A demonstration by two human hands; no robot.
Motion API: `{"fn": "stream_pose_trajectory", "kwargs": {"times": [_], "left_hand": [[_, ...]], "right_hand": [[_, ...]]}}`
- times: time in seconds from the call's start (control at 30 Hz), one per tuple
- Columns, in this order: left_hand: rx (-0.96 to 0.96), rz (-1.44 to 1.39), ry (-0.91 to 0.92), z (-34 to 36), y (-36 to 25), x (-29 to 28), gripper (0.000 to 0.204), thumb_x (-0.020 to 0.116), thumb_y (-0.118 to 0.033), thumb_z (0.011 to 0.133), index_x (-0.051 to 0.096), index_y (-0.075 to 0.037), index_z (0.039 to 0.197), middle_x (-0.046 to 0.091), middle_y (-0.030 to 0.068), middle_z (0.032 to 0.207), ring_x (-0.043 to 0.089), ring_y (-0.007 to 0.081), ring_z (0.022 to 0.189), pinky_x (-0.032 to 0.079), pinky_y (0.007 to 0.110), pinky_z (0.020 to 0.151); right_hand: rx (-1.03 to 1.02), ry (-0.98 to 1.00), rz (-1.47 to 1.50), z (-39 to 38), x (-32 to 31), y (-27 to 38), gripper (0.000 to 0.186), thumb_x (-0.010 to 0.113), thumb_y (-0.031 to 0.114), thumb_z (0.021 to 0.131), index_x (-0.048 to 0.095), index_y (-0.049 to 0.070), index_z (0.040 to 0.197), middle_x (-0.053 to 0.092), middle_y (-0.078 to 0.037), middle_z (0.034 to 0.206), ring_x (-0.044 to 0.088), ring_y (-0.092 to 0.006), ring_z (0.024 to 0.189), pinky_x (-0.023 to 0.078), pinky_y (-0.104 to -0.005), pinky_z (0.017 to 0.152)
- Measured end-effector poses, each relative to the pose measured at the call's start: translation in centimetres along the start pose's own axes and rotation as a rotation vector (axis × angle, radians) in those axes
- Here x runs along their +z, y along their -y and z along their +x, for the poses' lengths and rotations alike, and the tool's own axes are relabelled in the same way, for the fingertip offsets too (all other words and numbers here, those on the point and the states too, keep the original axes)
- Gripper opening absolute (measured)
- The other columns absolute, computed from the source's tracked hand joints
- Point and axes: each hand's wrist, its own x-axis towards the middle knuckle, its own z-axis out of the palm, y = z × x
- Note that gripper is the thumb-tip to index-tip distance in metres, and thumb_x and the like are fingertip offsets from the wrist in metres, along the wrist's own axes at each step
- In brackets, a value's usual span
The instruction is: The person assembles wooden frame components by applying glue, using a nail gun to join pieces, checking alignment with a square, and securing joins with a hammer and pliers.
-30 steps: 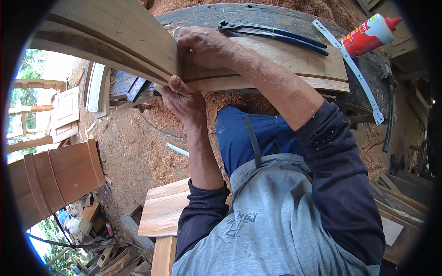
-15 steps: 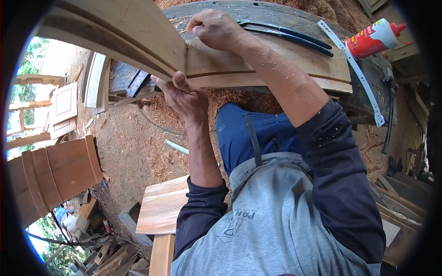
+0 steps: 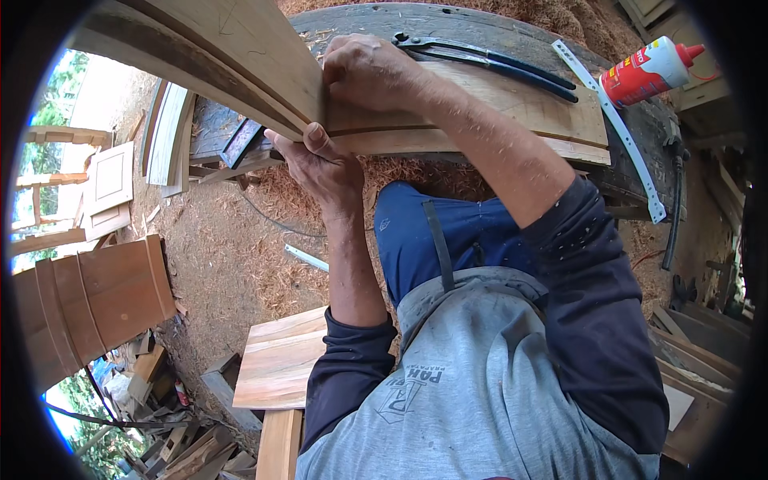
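Observation:
A grooved wooden board [image 3: 240,56] stands on edge at the upper left and meets a second grooved board [image 3: 552,104] lying on the workbench, forming a corner. My left hand [image 3: 324,164] grips the standing board's near lower end beside that corner, thumb on the edge. Over the flat board, my right hand [image 3: 368,72] is closed with its fingertips against the standing board's face at the joint. Whatever those fingers pinch, if anything, is hidden. Long pincers [image 3: 488,62] with dark blue handles rest on the flat board, just beyond my right forearm.
The dark workbench [image 3: 384,20] carries a perforated pale strip [image 3: 614,120] and a red-and-white glue bottle [image 3: 646,72] at right. A small dark tray [image 3: 240,144] lies at its left end. Shavings litter the floor [image 3: 216,240]. A wood panel [image 3: 276,360] sits at lower left, near scrap wood [image 3: 196,448].
My right hand has moved down and slightly nearer, its fingers now against the standing board at the joint. The pincers have shifted slightly left at their jaws. My left hand keeps its grip.

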Motion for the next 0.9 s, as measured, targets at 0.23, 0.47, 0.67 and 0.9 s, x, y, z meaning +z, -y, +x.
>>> {"fn": "stream_pose_trajectory", "kwargs": {"times": [0.23, 0.47, 0.67, 0.9], "left_hand": [[0.085, -0.067, -0.074, 0.3, -0.4, 0.0, 0.064, 0.028, -0.052, 0.104, 0.038, 0.005, 0.131, 0.051, 0.0368, 0.122, 0.053, 0.0511, 0.116, 0.044, 0.055, 0.096], [-0.024, -0.004, 0.013, 0.1, -1.0, -0.5, 0.07, 0.029, -0.053, 0.104, 0.033, 0.009, 0.135, 0.054, 0.0328, 0.115, 0.06, 0.044, 0.104, 0.048, 0.051, 0.084], [-0.072, -0.029, -0.032, 0.0, -1.0, 0.0, 0.071, 0.027, -0.059, 0.102, 0.045, 0.005, 0.127, 0.053, 0.026, 0.114, 0.057, 0.0381, 0.108, 0.047, 0.048, 0.089], [-0.05, 0.005, 0.016, 0.1, -0.7, -0.4, 0.071, 0.028, -0.058, 0.102, 0.042, 0.008, 0.127, 0.044, 0.0428, 0.127, 0.047, 0.0558, 0.12, 0.041, 0.056, 0.099]], "right_hand": [[-0.014, -0.617, -0.152, 0.9, -7.0, -1.1, 0.018, 0.056, 0.008, 0.082, 0.066, -0.007, 0.084, 0.065, -0.024, 0.09, 0.068, -0.0353, 0.079, 0.055, -0.0452, 0.072], [0.094, -0.232, -0.01, -2.6, 0.0, 2.6, 0.017, 0.065, 0.02, 0.078, 0.077, 0.011, 0.086, 0.071, -0.017, 0.094, 0.069, -0.033, 0.094, 0.054, -0.0449, 0.083], [0.18, -0.175, -0.001, -2.3, 0.9, 3.3, 0.018, 0.067, 0.021, 0.083, 0.076, 0.01, 0.094, 0.069, -0.01, 0.092, 0.066, -0.0283, 0.094, 0.052, -0.0397, 0.087], [0.366, -0.149, 0.035, -1.8, 0.5, 4.6, 0.02, 0.067, 0.025, 0.08, 0.076, 0.01, 0.09, 0.069, -0.011, 0.091, 0.066, -0.0296, 0.095, 0.051, -0.0428, 0.088]]}}
